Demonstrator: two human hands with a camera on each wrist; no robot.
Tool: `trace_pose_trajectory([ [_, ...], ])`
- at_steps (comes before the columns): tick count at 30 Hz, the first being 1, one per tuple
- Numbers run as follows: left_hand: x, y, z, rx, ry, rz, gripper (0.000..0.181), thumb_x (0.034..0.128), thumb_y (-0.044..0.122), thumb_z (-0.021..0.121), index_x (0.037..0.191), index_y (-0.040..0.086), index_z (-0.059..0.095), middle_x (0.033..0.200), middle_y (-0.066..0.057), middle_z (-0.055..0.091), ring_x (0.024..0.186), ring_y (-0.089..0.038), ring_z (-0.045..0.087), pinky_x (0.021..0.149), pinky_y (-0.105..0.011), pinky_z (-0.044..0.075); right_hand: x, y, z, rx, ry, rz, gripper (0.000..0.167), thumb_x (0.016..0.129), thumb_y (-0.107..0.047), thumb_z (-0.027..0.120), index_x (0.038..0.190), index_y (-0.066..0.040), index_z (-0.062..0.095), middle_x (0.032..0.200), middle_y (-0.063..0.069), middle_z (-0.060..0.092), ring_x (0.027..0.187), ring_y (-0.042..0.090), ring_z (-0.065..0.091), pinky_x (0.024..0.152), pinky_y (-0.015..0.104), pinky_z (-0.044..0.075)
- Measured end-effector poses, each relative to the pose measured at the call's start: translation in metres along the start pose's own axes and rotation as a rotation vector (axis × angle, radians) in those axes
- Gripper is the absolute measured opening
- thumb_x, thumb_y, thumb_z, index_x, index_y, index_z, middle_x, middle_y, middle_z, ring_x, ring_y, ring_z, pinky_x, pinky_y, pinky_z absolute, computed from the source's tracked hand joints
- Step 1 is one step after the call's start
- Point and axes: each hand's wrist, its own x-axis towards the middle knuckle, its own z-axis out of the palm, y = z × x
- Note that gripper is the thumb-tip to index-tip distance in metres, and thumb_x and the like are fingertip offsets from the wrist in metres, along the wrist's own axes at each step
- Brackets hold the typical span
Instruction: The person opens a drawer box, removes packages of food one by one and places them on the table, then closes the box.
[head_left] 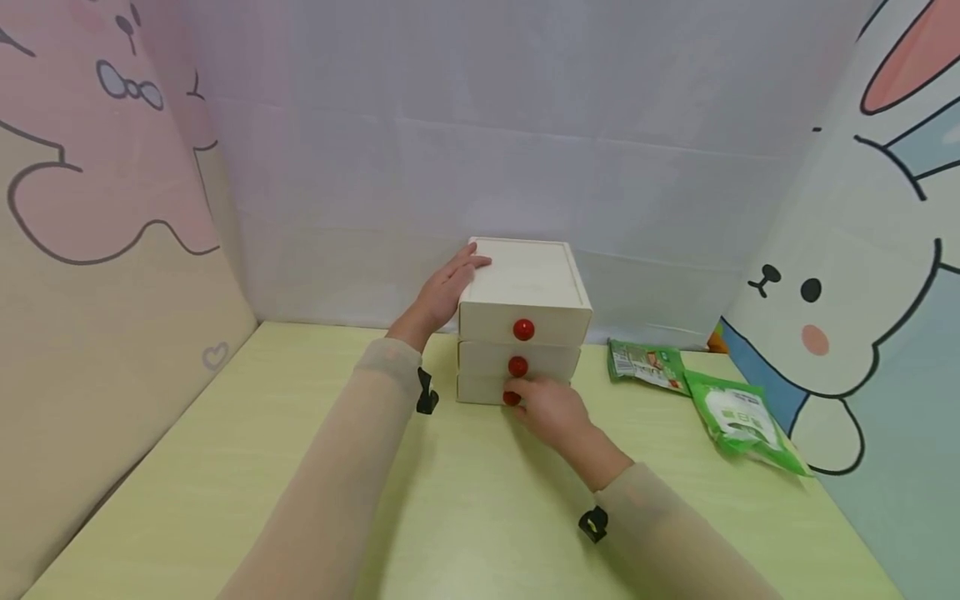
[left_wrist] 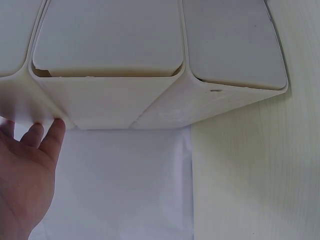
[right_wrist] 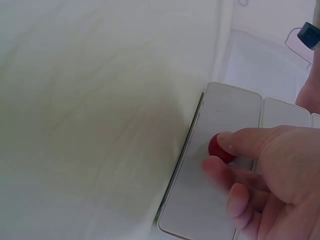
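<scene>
A white three-tier drawer box point(head_left: 528, 271) stands on the table, each drawer front bearing a round red knob. My left hand point(head_left: 446, 292) rests against its left side, fingers extended over the top edge. In the left wrist view the left hand point(left_wrist: 27, 170) touches the box's side near the left border. At the bottom drawer point(head_left: 480, 390), my right hand point(head_left: 557, 412) pinches the lowest knob. The right wrist view shows the thumb and index finger of the right hand point(right_wrist: 285, 175) on that red knob point(right_wrist: 219, 150). All three drawers look pushed in.
To the right of the box lie a green packet point(head_left: 648, 365) and a larger green-and-white packet point(head_left: 742, 421). Behind is a pale cloth backdrop point(head_left: 525, 125), with cartoon-printed panels on both sides. The table point(head_left: 465, 517) is light yellow-green.
</scene>
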Motion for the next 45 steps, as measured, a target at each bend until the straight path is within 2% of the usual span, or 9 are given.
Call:
trace_pose_trajectory([
  [5, 0.0, -0.002, -0.001, 0.003, 0.0, -0.005, 0.054, 0.1179, 0.042, 0.031, 0.16, 0.022, 0.058, 0.185, 0.015, 0.018, 0.174, -0.02, 0.011, 0.139, -0.061, 0.014, 0.001, -0.001, 0.004, -0.014, 0.041, -0.021, 0.021, 0.094, -0.013, 0.087, 0.111, -0.018, 0.077, 0.091, 0.006, 0.078, 0.077, 0.027, 0.073, 0.06, 0.046, 0.059],
  [10, 0.001, -0.004, -0.002, 0.01, 0.003, -0.004, 0.054, 0.1179, 0.044, 0.03, 0.161, 0.023, 0.057, 0.184, 0.016, 0.018, 0.174, -0.019, 0.011, 0.139, -0.061, 0.014, 0.004, 0.0, 0.009, -0.044, 0.117, -0.074, 0.017, 0.092, -0.008, 0.086, 0.104, -0.016, 0.077, 0.08, 0.005, 0.073, 0.068, 0.023, 0.066, 0.054, 0.043, 0.055],
  [13, 0.001, -0.005, -0.002, 0.011, 0.0, -0.008, 0.055, 0.1177, 0.044, 0.03, 0.161, 0.024, 0.057, 0.184, 0.017, 0.018, 0.174, -0.019, 0.011, 0.139, -0.061, 0.013, 0.005, -0.001, 0.01, -0.066, 0.135, -0.088, 0.016, 0.091, -0.005, 0.085, 0.102, -0.015, 0.077, 0.077, 0.005, 0.07, 0.066, 0.022, 0.064, 0.052, 0.041, 0.052],
  [25, -0.001, 0.0, 0.002, 0.013, -0.004, -0.001, 0.054, 0.118, 0.043, 0.03, 0.161, 0.023, 0.057, 0.185, 0.015, 0.018, 0.173, -0.021, 0.012, 0.138, -0.062, 0.015, 0.001, -0.003, 0.008, -0.126, 0.122, -0.079, 0.016, 0.092, -0.005, 0.084, 0.103, -0.014, 0.076, 0.077, 0.006, 0.068, 0.067, 0.023, 0.065, 0.05, 0.039, 0.05],
  [36, -0.002, 0.004, 0.002, 0.012, -0.006, 0.008, 0.054, 0.1187, 0.041, 0.03, 0.162, 0.021, 0.056, 0.185, 0.013, 0.017, 0.174, -0.022, 0.012, 0.139, -0.062, 0.014, -0.001, -0.001, 0.009, -0.123, 0.125, -0.054, 0.018, 0.093, -0.011, 0.086, 0.107, -0.017, 0.076, 0.079, 0.005, 0.068, 0.069, 0.024, 0.066, 0.05, 0.042, 0.053],
  [45, -0.001, -0.001, 0.0, 0.015, -0.004, 0.011, 0.055, 0.1179, 0.043, 0.03, 0.161, 0.021, 0.057, 0.185, 0.012, 0.017, 0.174, -0.022, 0.011, 0.139, -0.062, 0.014, 0.0, -0.001, 0.013, -0.184, 0.147, -0.115, 0.024, 0.097, -0.019, 0.085, 0.095, -0.019, 0.061, 0.068, 0.002, 0.055, 0.061, 0.022, 0.057, 0.045, 0.035, 0.043],
])
